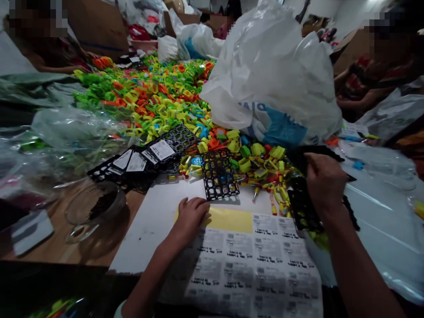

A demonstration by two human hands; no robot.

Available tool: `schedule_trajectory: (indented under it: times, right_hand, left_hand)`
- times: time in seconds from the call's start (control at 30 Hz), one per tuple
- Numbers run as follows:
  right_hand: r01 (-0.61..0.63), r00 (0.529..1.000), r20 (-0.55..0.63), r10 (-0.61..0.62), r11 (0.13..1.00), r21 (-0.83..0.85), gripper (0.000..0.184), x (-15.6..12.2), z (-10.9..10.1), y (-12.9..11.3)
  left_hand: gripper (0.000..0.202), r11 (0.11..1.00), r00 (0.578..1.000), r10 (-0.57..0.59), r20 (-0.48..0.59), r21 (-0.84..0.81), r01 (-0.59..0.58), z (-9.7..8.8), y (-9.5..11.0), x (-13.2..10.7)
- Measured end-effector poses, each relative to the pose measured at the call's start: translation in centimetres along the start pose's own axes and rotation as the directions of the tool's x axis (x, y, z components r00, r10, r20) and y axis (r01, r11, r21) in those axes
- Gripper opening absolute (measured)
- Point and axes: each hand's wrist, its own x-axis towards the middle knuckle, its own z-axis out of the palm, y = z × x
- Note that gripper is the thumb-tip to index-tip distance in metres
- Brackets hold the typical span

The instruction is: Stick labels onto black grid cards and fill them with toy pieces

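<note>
My left hand [194, 215] lies with its fingers loosely bent at the top of a sticker sheet [245, 260], by a bare yellow strip of backing. It holds nothing that I can see. Just beyond its fingers a black plastic grid panel [220, 176] lies on the white board [155, 216]. On the right, my right hand [326, 183] is closed on the edge of a dark panel [298, 159], seemingly another black grid panel. Below that hand sits a further black grid panel [303, 207]. Its fingertips are partly hidden.
A heap of bright plastic toy watches [159, 101] spreads behind the board. A big white plastic bag [271, 75] stands at the back right. Labelled grid panels [145, 154] and a clear cup [96, 207] lie left. Two people [367, 84] sit across, at either side.
</note>
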Motion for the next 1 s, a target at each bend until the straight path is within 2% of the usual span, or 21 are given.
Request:
schedule_trajectory:
  times: [0.03, 0.1, 0.17, 0.23, 0.3, 0.33, 0.37, 0.4, 0.47, 0.53, 0.6, 0.7, 0.8, 1.0]
  right_hand:
    - [0.032, 0.999, 0.041, -0.036, 0.995, 0.097, 0.029, -0.3, -0.1, -2.2]
    - [0.077, 0.971, 0.197, -0.139, 0.954, 0.290, 0.026, -1.8, 0.1, -6.2]
    - [0.055, 0.883, 0.412, -0.224, 0.922, 0.383, 0.026, -4.2, 0.6, -8.8]
    - [-0.017, 0.763, 0.598, -0.244, 0.918, 0.396, 0.033, -6.8, 0.9, -9.6]
    - [-0.121, 0.658, 0.714, -0.239, 0.902, 0.414, 0.028, -8.6, 1.0, -9.2]
    - [-0.179, 0.626, 0.742, -0.239, 0.883, 0.435, 0.021, -9.2, 1.0, -9.0]
    - [-0.229, 0.614, 0.752, -0.238, 0.859, 0.458, 0.015, -9.5, 1.0, -8.8]
    - [-0.263, 0.621, 0.747, -0.235, 0.836, 0.482, 0.013, -9.6, 1.0, -8.8]
    - [-0.265, 0.675, 0.699, -0.236, 0.806, 0.529, 0.012, -9.5, 1.1, -9.1]
    - [-0.186, 0.731, 0.624, -0.275, 0.800, 0.571, 0.015, -9.3, 1.1, -9.8]
    - [-0.064, 0.763, 0.551, -0.336, 0.810, 0.583, 0.022, -9.4, 1.2, -10.2]
    - [0.098, 0.796, 0.457, -0.398, 0.828, 0.552, 0.032, -10.1, 1.1, -10.5]
    - [0.198, 0.816, 0.369, -0.446, 0.814, 0.546, 0.038, -10.9, 0.9, -10.4]
    - [0.347, 0.810, 0.218, -0.544, 0.746, 0.569, 0.054, -11.9, 0.9, -9.5]
  left_hand:
    - [0.026, 1.000, 1.000, -0.004, 0.009, 0.002, 0.004, 0.0, -0.1, 0.2]
    - [0.022, 1.000, 1.000, -0.023, 0.017, 0.005, 0.023, -0.2, -0.4, 0.5]
    - [0.017, 0.999, 0.999, -0.044, 0.012, -0.002, 0.044, -0.8, -0.9, 0.3]
    - [0.016, 0.998, 0.998, -0.063, -0.014, 0.003, 0.063, -1.7, -1.4, -0.2]
    - [0.018, 0.994, 0.994, -0.088, -0.064, 0.063, 0.092, -2.3, -1.4, -0.8]
    - [0.020, 0.990, 0.993, -0.087, -0.082, 0.100, 0.095, -2.5, -1.0, -1.0]
    - [0.021, 0.989, 0.994, -0.068, -0.082, 0.123, 0.078, -2.4, -0.3, -1.1]
    - [0.021, 0.992, 0.998, -0.034, -0.060, 0.118, 0.041, -2.1, 0.6, -1.0]
    - [0.021, 0.999, 0.999, 0.030, 0.018, 0.017, -0.030, -1.0, 2.9, -0.3]
    - [0.024, 0.996, 0.999, 0.003, 0.054, -0.093, 0.002, 0.2, 5.0, 0.6]
    - [0.025, 0.989, 0.997, -0.065, 0.051, -0.133, 0.071, 1.1, 6.4, 1.4]
    - [0.024, 0.988, 0.996, -0.084, 0.042, -0.130, 0.089, 1.4, 7.1, 2.0]
    - [0.023, 0.990, 0.996, -0.076, 0.048, -0.117, 0.081, 1.2, 7.1, 2.1]
    - [0.022, 0.992, 0.994, -0.085, 0.066, -0.090, 0.091, 1.1, 7.6, 2.1]
